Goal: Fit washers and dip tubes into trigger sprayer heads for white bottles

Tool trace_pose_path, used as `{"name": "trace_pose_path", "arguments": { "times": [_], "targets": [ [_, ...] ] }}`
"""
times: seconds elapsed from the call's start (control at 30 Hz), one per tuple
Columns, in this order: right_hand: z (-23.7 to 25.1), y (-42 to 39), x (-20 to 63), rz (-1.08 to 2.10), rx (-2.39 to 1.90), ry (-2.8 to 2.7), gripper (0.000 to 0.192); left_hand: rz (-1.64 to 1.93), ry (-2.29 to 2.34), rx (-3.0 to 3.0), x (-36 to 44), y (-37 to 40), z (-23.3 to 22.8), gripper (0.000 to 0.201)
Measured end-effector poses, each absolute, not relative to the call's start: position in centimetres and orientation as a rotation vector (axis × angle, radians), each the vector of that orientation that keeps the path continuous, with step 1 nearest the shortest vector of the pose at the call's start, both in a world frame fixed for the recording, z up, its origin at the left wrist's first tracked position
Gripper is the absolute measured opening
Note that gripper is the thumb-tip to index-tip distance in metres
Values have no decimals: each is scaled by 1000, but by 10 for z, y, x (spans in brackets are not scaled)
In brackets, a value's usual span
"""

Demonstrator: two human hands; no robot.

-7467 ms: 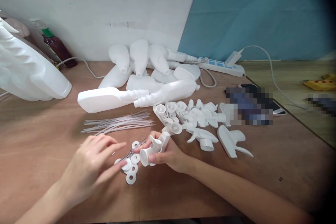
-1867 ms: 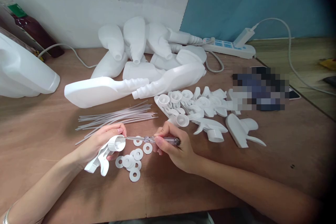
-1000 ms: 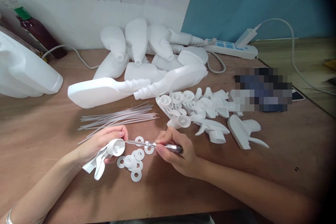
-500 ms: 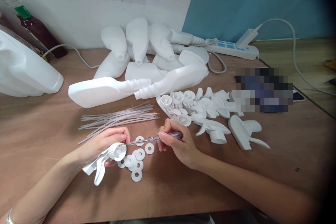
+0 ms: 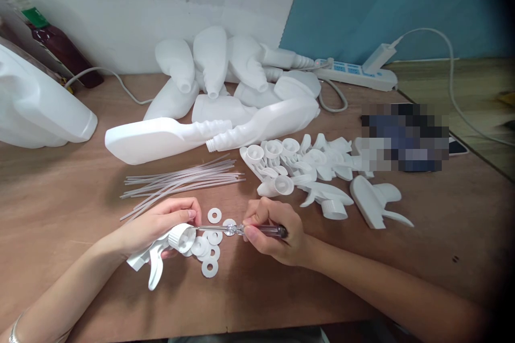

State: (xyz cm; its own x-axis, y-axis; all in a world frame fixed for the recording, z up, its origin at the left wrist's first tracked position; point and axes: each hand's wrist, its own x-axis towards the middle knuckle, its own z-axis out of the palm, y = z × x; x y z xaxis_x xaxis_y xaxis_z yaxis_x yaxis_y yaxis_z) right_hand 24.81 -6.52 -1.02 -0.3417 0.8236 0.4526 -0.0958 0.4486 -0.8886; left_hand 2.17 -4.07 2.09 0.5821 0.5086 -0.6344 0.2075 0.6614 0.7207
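My left hand (image 5: 164, 220) is closed round a white trigger sprayer head (image 5: 155, 273), its ribbed cap opening turned to the right. In my right hand (image 5: 273, 230) is a slim screwdriver (image 5: 261, 230) with a clear handle and dark end. Its metal tip points left and meets the rim of the cap; whether it touches the inside I cannot tell. Beside and below the shaft lie several flat white ring washers (image 5: 210, 267), some overlapping. Beyond my left hand is a bunch of thin clear tubes (image 5: 181, 179).
More sprayer heads (image 5: 333, 209) lie in a heap to the right. White bottles (image 5: 153, 142) are piled at the back. A large white jug (image 5: 40, 102) and a dark red bottle (image 5: 60, 45) stand left. A power strip (image 5: 362, 76) with cables lies back right, near a pixelated patch.
The right hand and screwdriver have moved slightly down and to the right, the shaft now nearly level. The left hand and sprayer head have shifted slightly down.
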Motion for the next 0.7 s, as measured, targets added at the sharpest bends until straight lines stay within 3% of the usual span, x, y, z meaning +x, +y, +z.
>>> {"name": "trace_pose_path", "arguments": {
  "times": [0.5,0.7],
  "targets": [
    [-7,-67,248,935,-637,-1728,19,213,996,917,22,-41,18,27],
    [-7,-66,249,1151,-754,-1626,22,232,1023,944,20,-42,14,27]
  ]
}}
